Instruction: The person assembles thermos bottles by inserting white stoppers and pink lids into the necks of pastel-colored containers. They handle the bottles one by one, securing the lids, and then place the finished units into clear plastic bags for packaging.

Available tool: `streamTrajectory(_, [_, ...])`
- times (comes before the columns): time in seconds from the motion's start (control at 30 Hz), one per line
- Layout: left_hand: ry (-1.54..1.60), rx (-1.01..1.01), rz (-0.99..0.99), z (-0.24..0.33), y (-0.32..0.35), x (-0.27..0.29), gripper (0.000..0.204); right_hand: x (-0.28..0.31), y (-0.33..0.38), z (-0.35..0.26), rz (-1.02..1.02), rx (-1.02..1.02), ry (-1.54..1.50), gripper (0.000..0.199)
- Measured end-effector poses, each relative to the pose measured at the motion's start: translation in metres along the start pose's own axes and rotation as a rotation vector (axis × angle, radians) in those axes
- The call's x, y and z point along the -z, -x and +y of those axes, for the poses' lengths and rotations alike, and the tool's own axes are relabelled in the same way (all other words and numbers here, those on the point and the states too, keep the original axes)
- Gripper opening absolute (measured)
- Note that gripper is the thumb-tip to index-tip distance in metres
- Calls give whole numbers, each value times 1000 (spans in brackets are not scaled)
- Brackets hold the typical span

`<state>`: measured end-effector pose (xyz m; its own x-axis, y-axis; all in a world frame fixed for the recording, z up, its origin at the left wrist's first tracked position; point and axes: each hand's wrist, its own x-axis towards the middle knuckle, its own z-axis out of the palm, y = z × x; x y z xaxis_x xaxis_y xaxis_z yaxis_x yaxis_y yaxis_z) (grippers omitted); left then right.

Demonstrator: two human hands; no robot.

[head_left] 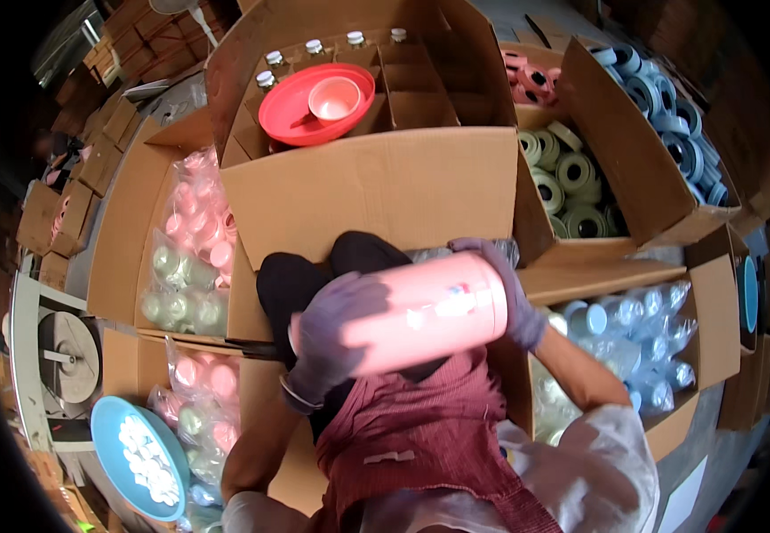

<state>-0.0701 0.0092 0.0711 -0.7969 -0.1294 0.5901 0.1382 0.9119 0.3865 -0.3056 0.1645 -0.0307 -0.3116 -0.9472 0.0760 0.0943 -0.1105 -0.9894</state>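
Observation:
A large pink thermos flask (pixel 429 311) lies sideways above my lap, tilted slightly up toward the right, with a small coloured mark on its side. Both my hands wear purple-grey gloves. My left hand (pixel 336 324) wraps round the flask near its left end, somewhat blurred. My right hand (pixel 509 298) grips the flask's right end, its fingers over the rim. In front of my knees stands an open divided carton (pixel 367 191). On its dividers rests a red bowl (pixel 283 124) with a small pink cup (pixel 334 99) in it.
White-capped bottles (pixel 314 46) stand in the divided carton. Cartons on the left hold bagged pink and green cups (pixel 194 209). On the right are green rings (pixel 574 171), blue rings (pixel 660 102) and bagged blue cups (pixel 642 333). A blue basin (pixel 105 444) holds white caps (pixel 147 462).

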Motion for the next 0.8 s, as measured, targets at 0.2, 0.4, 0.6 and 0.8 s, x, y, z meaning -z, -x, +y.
streamTrajectory(0.2, [321,300,-82,-33,29,-1,24,-15,1,-28,194,-213,-100,61])
streamTrajectory(0.4, [21,20,108,-5,4,-8,29,6,-11,15,80,49,-20,46])
streamTrajectory(0.6, [77,404,-44,-35,36,6,19,-23,-16,-67,16,83,321,72])
streamTrajectory(0.8, [-173,377,82,-41,41,24,23,-38,-45,-85,-213,367,293,86])
